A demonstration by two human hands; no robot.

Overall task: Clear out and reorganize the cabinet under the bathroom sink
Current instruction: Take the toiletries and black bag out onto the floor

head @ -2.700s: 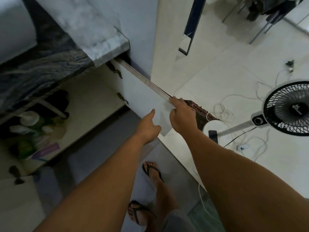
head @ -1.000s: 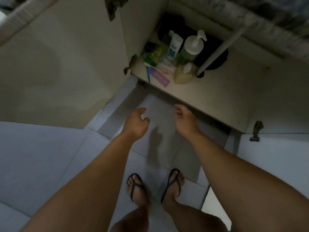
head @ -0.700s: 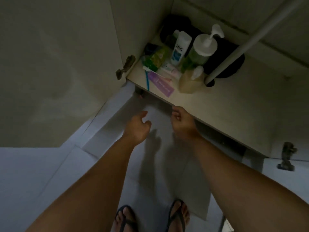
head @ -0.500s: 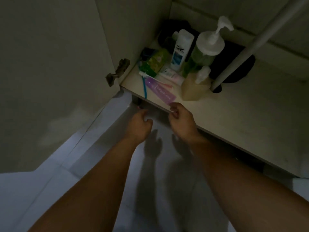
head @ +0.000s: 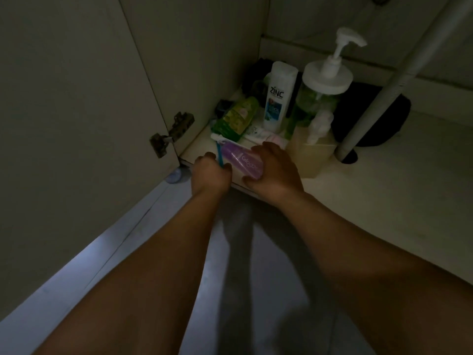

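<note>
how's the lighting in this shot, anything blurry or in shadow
Head view: dim overall, with the brightest patch on the floor at lower left; the arms cast dark shadows on the floor between them; the small pump bottle looks smeared, while the ZINC bottle label reads clearly; straight cabinet edges bow from the wide lens.

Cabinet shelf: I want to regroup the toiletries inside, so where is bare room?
Bare shelf runs right of the drain pipe and beige dispenser. The left corner is crowded around the Zinc bottle and pump bottle.
</note>
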